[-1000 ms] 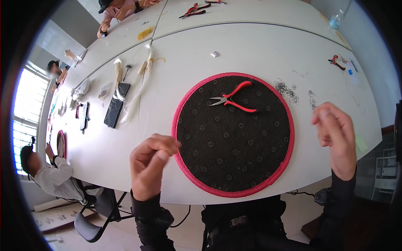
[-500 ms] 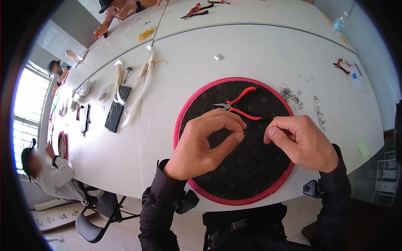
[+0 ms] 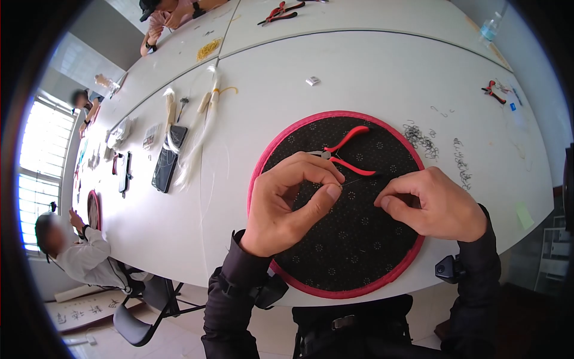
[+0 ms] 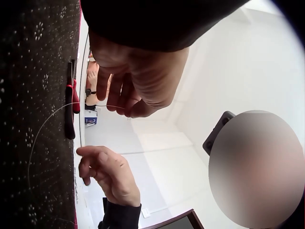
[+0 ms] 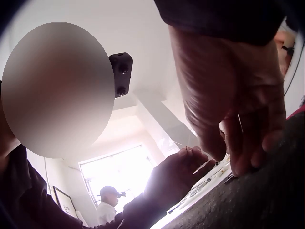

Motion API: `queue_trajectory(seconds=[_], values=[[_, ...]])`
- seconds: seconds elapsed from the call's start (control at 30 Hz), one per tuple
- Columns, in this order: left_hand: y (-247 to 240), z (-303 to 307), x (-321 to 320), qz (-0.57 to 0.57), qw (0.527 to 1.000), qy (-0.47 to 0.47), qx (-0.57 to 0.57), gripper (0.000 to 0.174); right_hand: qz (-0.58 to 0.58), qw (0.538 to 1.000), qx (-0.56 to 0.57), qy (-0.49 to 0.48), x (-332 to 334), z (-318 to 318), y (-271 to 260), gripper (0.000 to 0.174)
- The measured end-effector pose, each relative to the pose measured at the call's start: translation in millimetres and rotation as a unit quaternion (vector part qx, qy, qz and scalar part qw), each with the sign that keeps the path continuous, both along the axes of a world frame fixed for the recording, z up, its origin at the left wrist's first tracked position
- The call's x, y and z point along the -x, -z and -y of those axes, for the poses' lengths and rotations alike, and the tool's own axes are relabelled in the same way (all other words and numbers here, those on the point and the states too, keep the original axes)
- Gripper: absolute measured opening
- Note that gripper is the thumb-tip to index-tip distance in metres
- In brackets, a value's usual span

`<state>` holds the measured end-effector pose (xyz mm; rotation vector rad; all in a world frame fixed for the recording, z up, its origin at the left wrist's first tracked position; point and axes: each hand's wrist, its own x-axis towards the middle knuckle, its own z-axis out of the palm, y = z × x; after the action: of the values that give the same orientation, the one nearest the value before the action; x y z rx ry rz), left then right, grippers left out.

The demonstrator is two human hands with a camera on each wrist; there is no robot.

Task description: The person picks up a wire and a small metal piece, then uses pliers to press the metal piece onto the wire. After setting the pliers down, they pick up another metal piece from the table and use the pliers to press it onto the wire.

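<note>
Although it is almost too fine to see from the head view, a thin pale wire point(image 3: 357, 180) runs out rightward from the left hand point(image 3: 293, 203), whose thumb and forefinger pinch one end of it above a round black fabric mat with a pink rim point(image 3: 335, 263). Its long axis lies roughly across the person, from left to right. The right hand point(image 3: 433, 206) hovers just beside the left at the same height, fingers curled and thumb meeting forefinger. Whether that pinch has the wire's other end cannot be told here. Red-handled pliers point(image 3: 350, 157) lie on the mat just beyond both hands, and the mat sits on a white table point(image 3: 371, 78).

In the left wrist view, the wire point(image 4: 50, 117) leaves the left hand's point(image 4: 138, 81) fingertips, crosses to the mat and bends away in a long open arc over the dark fabric. The right hand point(image 4: 107, 174) is near that arc, forefinger hooked, with no clear contact showing.

From the right wrist, the right hand point(image 5: 238, 119) hangs close over the mat point(image 5: 267, 200), fingers bent. The left hand point(image 5: 176, 176) lies opposite, its fingertips closed on a tiny upright end of the wire point(image 5: 187, 148).
</note>
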<state>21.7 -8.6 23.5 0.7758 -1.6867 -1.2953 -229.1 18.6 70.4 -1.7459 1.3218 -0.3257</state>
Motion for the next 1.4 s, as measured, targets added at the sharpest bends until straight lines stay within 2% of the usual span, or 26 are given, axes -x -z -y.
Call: queue_trajectory(seconds=[0.07, 0.17, 0.27, 0.3, 0.4, 0.43, 0.53, 0.63, 0.77, 0.87, 0.9, 1.13, 1.4], values=[[1.3, 0.6, 0.4, -0.002, 1.000, -0.001, 0.004, 0.008, 0.007, 1.000, 0.022, -0.002, 2.8, -1.0, 1.8, 0.029], [0.6, -0.1, 1.1, 0.003, 1.000, 0.000, -0.011, 0.007, -0.022, 0.983, 0.181, 0.003, 7.2, -3.5, 12.7, 0.047], [2.2, -0.5, 3.8, -0.005, 1.000, 0.008, -0.018, 0.006, -0.006, 0.971, 0.237, 0.011, -1.6, -2.8, 13.0, 0.054], [2.3, -0.8, 4.8, -0.005, 1.000, 0.010, -0.023, 0.006, 0.005, 0.956, 0.292, 0.007, -8.2, -1.5, 16.2, 0.046], [3.1, -0.9, 5.6, -0.005, 1.000, 0.014, -0.027, 0.005, 0.132, 0.983, 0.128, 0.011, -20.6, 6.4, 19.1, 0.036], [4.3, -0.5, 5.2, -0.005, 1.000, 0.016, -0.022, 0.005, 0.158, 0.979, 0.125, 0.026, -24.0, 6.7, 24.0, 0.023], [5.9, 0.1, 4.1, 0.000, 1.000, 0.010, -0.023, 0.005, 0.181, 0.979, 0.088, 0.046, -23.5, 8.2, 26.1, 0.017], [5.1, 1.3, 1.6, -0.001, 1.000, -0.010, -0.029, 0.008, 0.147, 0.983, 0.075, 0.085, -20.7, 9.5, 21.8, 0.013], [-2.7, 3.6, -8.0, -0.020, 0.998, -0.023, -0.060, 0.005, 0.061, 0.974, 0.176, 0.127, -15.1, 14.6, 30.0, 0.010], [-3.8, 4.0, -6.9, -0.019, 0.996, -0.068, -0.062, 0.016, 0.038, 0.960, 0.226, 0.159, -8.4, 18.4, 33.7, 0.009], [-3.1, 4.2, -6.7, -0.020, 0.996, -0.070, -0.061, 0.015, 0.040, 0.962, 0.212, 0.171, -7.8, 19.7, 30.8, 0.009], [5.7, 7.6, -7.5, 0.038, 0.997, -0.067, -0.008, 0.010, -0.042, 0.957, 0.277, 0.075, -22.7, 26.2, 51.5, 0.015], [9.3, 10.0, -11.1, 0.067, 0.996, -0.062, 0.017, 0.011, -0.026, 0.951, 0.298, 0.084, -38.7, 34.1, 71.0, 0.016]])
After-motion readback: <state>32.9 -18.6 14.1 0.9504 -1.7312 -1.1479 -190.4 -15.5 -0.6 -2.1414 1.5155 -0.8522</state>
